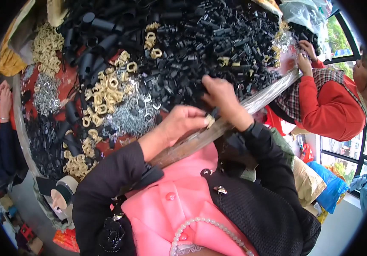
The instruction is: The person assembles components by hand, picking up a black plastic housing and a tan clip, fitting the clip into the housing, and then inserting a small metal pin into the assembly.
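My left hand (pixel 179 126) is closed in a pinch at the table's near edge. Between its fingertips is a small beige plastic ring piece (pixel 210 121). My right hand (pixel 224 97) hovers just right of it, over the near side of a heap of small black plastic parts (pixel 230 47). Its fingers are smeared by motion, so whether they grip anything is hidden. Left of my left hand lie a pile of silvery metal clips (pixel 132 113) and, beyond them, more beige ring pieces (pixel 108 89).
Thick black tubes (pixel 102 24) lie at the far left. The wooden table edge (pixel 179 153) runs in front of me. A person in red sleeves (pixel 332 102) works at the right; another person's hands (pixel 5 100) show at the left. A tape roll (pixel 67 185) sits at the near left corner.
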### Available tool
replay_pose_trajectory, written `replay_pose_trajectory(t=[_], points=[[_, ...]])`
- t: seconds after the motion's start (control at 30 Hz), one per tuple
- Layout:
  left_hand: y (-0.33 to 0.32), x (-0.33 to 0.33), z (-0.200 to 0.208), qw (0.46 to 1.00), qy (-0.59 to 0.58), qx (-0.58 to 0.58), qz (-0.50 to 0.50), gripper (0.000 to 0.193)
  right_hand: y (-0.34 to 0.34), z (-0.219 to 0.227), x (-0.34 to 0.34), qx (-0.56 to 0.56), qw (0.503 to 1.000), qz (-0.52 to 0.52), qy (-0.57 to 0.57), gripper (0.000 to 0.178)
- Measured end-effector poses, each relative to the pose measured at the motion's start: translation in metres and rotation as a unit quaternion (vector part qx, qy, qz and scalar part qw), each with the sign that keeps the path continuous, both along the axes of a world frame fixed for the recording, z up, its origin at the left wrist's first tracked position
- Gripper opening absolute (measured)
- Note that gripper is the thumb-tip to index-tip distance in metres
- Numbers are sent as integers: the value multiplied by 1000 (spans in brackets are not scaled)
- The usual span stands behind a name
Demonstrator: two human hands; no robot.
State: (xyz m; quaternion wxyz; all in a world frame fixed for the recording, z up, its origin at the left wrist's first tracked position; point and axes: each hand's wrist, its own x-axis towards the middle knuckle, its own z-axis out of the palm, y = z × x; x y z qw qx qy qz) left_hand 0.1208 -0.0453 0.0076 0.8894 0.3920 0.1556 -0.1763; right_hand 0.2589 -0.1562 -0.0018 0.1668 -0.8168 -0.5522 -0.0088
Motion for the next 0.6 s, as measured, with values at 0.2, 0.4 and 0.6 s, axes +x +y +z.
replay_pose_trajectory(t=[0.2, 0.4, 0.6], points=[[19, 12, -1, 987, -84, 29, 130, 25, 19, 28, 17, 132, 975, -22, 177, 16], [28, -2, 12, 990, -53, -18, 131, 26, -8, 31, 18, 72, 970, -76, 220, 12], [27, -20, 8, 996, 74, -27, 29, 24, -31, 31, 5, -11, 961, -20, 277, 14]])
